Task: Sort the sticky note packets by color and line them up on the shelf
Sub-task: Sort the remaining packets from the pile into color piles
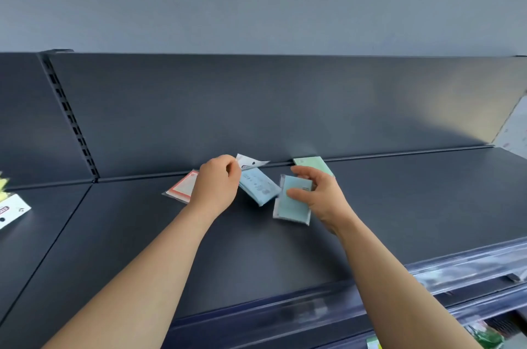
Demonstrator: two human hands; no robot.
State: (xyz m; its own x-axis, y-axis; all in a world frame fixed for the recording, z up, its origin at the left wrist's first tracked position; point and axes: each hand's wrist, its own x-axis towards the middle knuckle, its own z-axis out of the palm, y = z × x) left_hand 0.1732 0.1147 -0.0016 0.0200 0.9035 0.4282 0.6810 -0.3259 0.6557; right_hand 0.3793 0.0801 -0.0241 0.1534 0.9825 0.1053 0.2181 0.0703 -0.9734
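On the dark shelf (256, 248) my left hand (218, 183) pinches the white header of a blue sticky note packet (258, 186), which lies near the back wall. An orange-red bordered packet (181, 187) lies flat just left of that hand, partly hidden by it. My right hand (316, 194) grips a second blue packet (292, 201), lifted and tilted above the shelf. A green packet (310, 164) lies against the back wall, behind my right hand.
Yellow packets with a white header card (11, 211) lie on the neighbouring shelf section at far left. A slotted upright (71, 117) divides the back panels. A clear price rail (427, 283) runs along the shelf front; green goods (484, 337) show below.
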